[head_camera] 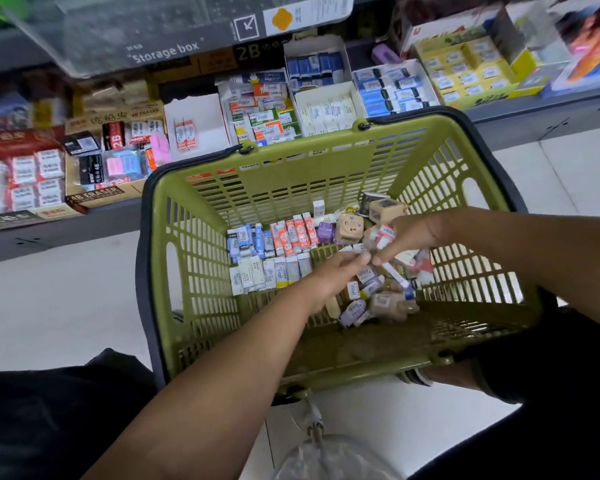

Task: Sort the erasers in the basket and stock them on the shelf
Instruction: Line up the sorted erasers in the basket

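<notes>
— Where are the mixed-up erasers (378, 299)?
— In the right side of the basket (291, 188), under both hands. The neat rows (274, 251) lie to the left.
— The right hand (416, 233)?
— It curls round a pink-and-white eraser (385, 234).
— The left hand (333, 275)?
— Its fingertips (359, 259) are pinched close over the pile. I cannot tell if it holds one. The shelf (534, 110) is behind the basket.

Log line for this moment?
phase: sorting | left hand: in loose pile, grip unclear | right hand: pinches pink-white eraser | sorted rows: basket left side
</notes>
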A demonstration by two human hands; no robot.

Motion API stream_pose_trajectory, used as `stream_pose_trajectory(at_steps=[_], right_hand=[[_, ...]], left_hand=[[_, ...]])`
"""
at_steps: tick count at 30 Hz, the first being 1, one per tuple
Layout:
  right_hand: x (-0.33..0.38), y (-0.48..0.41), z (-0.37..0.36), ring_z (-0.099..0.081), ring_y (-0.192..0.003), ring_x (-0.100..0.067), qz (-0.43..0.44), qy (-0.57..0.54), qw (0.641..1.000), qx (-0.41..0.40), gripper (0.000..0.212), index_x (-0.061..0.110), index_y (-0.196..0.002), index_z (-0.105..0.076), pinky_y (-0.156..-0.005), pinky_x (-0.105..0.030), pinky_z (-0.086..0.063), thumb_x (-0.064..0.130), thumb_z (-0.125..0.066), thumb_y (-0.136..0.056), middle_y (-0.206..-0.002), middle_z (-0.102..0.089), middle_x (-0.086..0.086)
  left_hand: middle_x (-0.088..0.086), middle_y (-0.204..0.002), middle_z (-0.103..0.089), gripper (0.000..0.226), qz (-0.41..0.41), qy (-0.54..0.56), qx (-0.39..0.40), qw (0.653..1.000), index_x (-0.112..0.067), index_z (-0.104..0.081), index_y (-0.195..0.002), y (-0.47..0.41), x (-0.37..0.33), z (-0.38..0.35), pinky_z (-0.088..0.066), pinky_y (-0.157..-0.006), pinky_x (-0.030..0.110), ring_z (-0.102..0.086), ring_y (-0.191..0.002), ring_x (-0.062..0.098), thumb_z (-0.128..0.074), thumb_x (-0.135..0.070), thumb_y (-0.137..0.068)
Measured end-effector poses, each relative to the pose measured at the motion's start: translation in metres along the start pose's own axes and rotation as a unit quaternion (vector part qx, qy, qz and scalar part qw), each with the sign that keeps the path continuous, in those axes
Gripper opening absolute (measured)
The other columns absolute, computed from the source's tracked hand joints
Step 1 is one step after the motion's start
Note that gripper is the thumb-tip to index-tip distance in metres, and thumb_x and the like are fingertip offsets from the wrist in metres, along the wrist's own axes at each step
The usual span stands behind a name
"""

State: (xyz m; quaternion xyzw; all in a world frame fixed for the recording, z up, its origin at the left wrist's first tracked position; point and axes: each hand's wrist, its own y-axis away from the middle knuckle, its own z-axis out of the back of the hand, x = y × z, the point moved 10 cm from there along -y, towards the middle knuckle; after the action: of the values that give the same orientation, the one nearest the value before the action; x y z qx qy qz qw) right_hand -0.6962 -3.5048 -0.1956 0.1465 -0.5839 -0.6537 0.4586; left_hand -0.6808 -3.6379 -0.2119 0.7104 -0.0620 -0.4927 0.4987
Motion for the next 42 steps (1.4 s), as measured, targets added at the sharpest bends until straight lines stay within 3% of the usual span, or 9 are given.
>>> stream_pose_trajectory(at_steps=[5, 14, 18, 22, 24, 30, 35, 39, 42], right_hand=[[0.049, 0.024, 0.013, -0.063, -0.103, -0.032, 0.065, -0.225, 0.970, -0.059, 0.069, 0.006, -0.121, -0.055, -0.086, -0.049, -0.053, 0.048, -0.075, -0.071, -0.117, -0.060, -0.014], [0.074, 0.038, 0.001, -0.061, -0.096, -0.030, 0.100, -0.427, 0.861, -0.258, 0.046, 0.018, -0.094, -0.062, -0.080, -0.042, -0.053, 0.060, -0.065, -0.077, -0.097, -0.066, -0.007], [0.070, 0.041, -0.011, -0.040, -0.132, -0.032, 0.075, -0.408, 0.884, -0.216, 0.090, 0.014, -0.144, -0.034, -0.102, -0.052, -0.041, 0.072, -0.051, -0.077, -0.151, -0.031, -0.008], [0.068, 0.046, -0.025, -0.027, -0.141, -0.028, 0.077, -0.387, 0.909, -0.136, 0.099, 0.013, -0.151, -0.008, -0.096, -0.045, -0.049, 0.068, -0.050, -0.081, -0.157, -0.019, -0.009], [0.069, 0.048, -0.030, -0.018, -0.144, -0.023, 0.095, -0.373, 0.917, -0.107, 0.096, 0.014, -0.151, -0.001, -0.114, -0.050, -0.024, 0.066, -0.046, -0.084, -0.157, -0.017, -0.007], [0.081, 0.040, -0.018, -0.058, -0.094, -0.021, 0.121, -0.460, 0.865, -0.157, 0.039, 0.009, -0.110, -0.062, -0.095, -0.036, -0.046, 0.041, -0.048, -0.094, -0.106, -0.065, -0.009], [0.079, 0.008, -0.023, -0.052, -0.060, -0.018, 0.038, -0.425, 0.887, -0.179, 0.028, 0.010, -0.087, -0.056, -0.052, -0.024, -0.046, 0.035, -0.048, -0.097, -0.078, -0.058, -0.008], [0.096, -0.032, -0.051, -0.064, -0.096, -0.024, 0.020, -0.445, 0.887, -0.119, 0.041, 0.001, -0.134, -0.044, -0.079, -0.031, -0.056, 0.017, -0.051, -0.097, -0.132, -0.050, -0.012], [0.100, -0.047, -0.041, -0.056, -0.118, -0.030, 0.016, -0.346, 0.917, -0.197, 0.035, -0.002, -0.128, -0.052, -0.099, -0.035, -0.046, 0.015, -0.050, -0.097, -0.136, -0.052, -0.014]], left_hand=[[0.008, -0.135, -0.053, 0.074, -0.041, 0.338, 0.032, 0.940, -0.015, -0.042, -0.140, 0.025, -0.042, -0.004, -0.038, -0.109, 0.045, -0.054, -0.121, 0.026, -0.047, -0.061, -0.082], [0.007, -0.122, -0.056, 0.055, -0.029, 0.463, -0.017, 0.886, -0.024, -0.058, -0.105, 0.057, -0.064, -0.001, -0.057, -0.080, 0.043, -0.056, -0.113, 0.028, -0.041, -0.072, -0.083], [0.013, -0.129, -0.052, 0.059, -0.026, 0.482, 0.009, 0.876, -0.026, -0.050, -0.126, 0.061, -0.052, -0.011, -0.053, -0.089, 0.047, -0.055, -0.118, 0.035, -0.043, -0.068, -0.085], [0.011, -0.139, -0.046, 0.043, -0.047, 0.491, 0.009, 0.870, -0.020, -0.054, -0.119, 0.064, -0.044, -0.003, -0.058, -0.083, 0.038, -0.059, -0.113, 0.032, -0.053, -0.050, -0.089], [0.009, -0.146, -0.041, 0.056, -0.055, 0.470, -0.019, 0.881, -0.012, -0.048, -0.133, 0.066, -0.038, 0.009, -0.058, -0.080, 0.033, -0.058, -0.115, 0.027, -0.059, -0.043, -0.088], [0.023, -0.138, -0.047, 0.085, -0.044, 0.437, -0.085, 0.895, -0.008, -0.016, -0.148, 0.075, -0.016, 0.047, -0.060, -0.073, 0.033, -0.072, -0.084, 0.022, -0.071, -0.022, -0.084], [0.019, -0.148, -0.034, 0.086, -0.017, 0.478, -0.212, 0.852, -0.007, -0.021, -0.149, 0.080, 0.033, 0.108, -0.060, -0.066, 0.031, -0.065, -0.102, 0.027, -0.074, -0.012, -0.081], [0.016, -0.149, -0.030, 0.045, 0.037, 0.534, -0.249, 0.807, -0.002, -0.057, -0.123, 0.081, 0.068, 0.127, -0.061, -0.069, 0.034, -0.062, -0.091, 0.030, -0.073, -0.009, -0.082], [0.017, -0.146, -0.031, 0.024, 0.053, 0.548, -0.245, 0.798, -0.005, -0.063, -0.104, 0.076, 0.074, 0.128, -0.061, -0.064, 0.033, -0.065, -0.085, 0.030, -0.073, -0.009, -0.082]])
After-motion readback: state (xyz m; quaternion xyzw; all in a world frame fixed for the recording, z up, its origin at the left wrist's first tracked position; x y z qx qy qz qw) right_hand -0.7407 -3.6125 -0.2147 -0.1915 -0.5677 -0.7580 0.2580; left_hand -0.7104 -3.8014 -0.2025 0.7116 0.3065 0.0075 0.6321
